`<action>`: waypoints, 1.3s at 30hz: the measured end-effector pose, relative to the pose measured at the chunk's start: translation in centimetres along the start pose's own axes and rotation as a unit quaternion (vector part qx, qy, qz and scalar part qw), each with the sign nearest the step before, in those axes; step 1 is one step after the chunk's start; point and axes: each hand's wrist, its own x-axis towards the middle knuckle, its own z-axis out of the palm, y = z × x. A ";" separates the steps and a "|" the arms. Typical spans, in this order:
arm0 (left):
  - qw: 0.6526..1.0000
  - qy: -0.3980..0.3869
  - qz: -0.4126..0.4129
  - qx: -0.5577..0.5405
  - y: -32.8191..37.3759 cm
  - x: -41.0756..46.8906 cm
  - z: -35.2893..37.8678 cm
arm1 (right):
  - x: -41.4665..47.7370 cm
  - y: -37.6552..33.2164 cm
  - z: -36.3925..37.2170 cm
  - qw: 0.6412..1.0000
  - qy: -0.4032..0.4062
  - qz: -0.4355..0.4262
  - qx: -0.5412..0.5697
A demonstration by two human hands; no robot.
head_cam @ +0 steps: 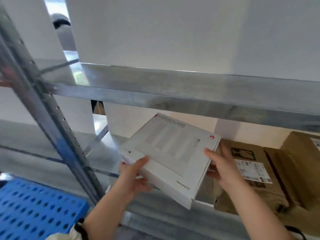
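Two levels of a metal rack (190, 94) fill most of the view. The upper level carries big white boxes (155, 32), and the lower one has a brown carton (245, 193) w/ a shipping label at right and more cartons behind it. A blue crate (34, 205) w/ round holes sits low at left, outside the rack. Next in size is the flat white box (173, 153), held in the air over the front of the lower level. It's tilted, far end higher, just left of the brown carton; can't tell if they touch. The left hand (133, 174) grips the near-left edge, thumb on top and fingers curled under. The right hand (221, 167) clamps the right edge the same way, thumb on the lid and fingers wrapped below. Smallest is a red logo (212, 137) at the far right corner. Judging by shape and print, it's prob. a boxed electronic device: fairly light, stiff card, smooth finish that could slide in dry fingers, contents likely fragile. Best hold is opp. long edges w/ both hands, as now, fingers well under the base. Keep it level, don't pinch the end flap, and set it down flat rather than dropping it.
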 end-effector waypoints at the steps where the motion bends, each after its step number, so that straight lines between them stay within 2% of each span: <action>1: 0.999 0.033 0.014 -0.011 0.5 -0.2 -1.7 | 0.2 0.0 0.5 1.000 -0.022 0.005 -0.004; 3: 0.995 0.090 0.023 -0.028 1.7 -1.0 -5.8 | 0.7 -0.2 1.9 0.997 -0.070 0.018 -0.012; 5: 0.993 0.114 0.012 0.001 2.8 -2.6 -9.8 | 1.2 0.0 3.6 0.991 -0.129 0.032 -0.027; 10: 0.990 0.060 -0.060 0.112 4.0 -7.3 -19.3 | 1.0 2.3 10.9 0.962 -0.256 0.062 -0.068; 13: 0.993 0.056 -0.049 0.092 3.0 -10.4 -23.3 | 0.0 4.4 16.9 0.942 -0.315 0.076 -0.086; 19: 0.980 0.197 0.009 0.018 -0.3 -16.3 -31.1 | -3.5 9.0 29.8 0.880 -0.446 0.079 -0.142; 21: 0.968 0.249 0.029 -0.012 -0.8 -17.7 -33.1 | -4.7 10.2 33.6 0.851 -0.493 0.083 -0.160; 24: 0.945 0.323 0.050 0.001 -0.8 -19.1 -36.4 | -6.6 11.9 38.6 0.799 -0.561 0.105 -0.191; 27: 0.931 0.359 0.062 0.001 -0.1 -19.7 -40.2 | -8.1 13.5 43.1 0.764 -0.594 0.138 -0.211; 31: 0.917 0.394 0.061 0.008 1.1 -18.8 -45.0 | -9.1 15.7 48.7 0.755 -0.590 0.133 -0.253; 35: 0.897 0.441 0.023 0.011 2.2 -17.2 -49.1 | -9.6 17.1 53.8 0.742 -0.602 0.132 -0.262; 39: 0.872 0.483 -0.002 0.079 2.7 -15.5 -52.5 | -9.7 18.3 58.2 0.721 -0.618 0.131 -0.283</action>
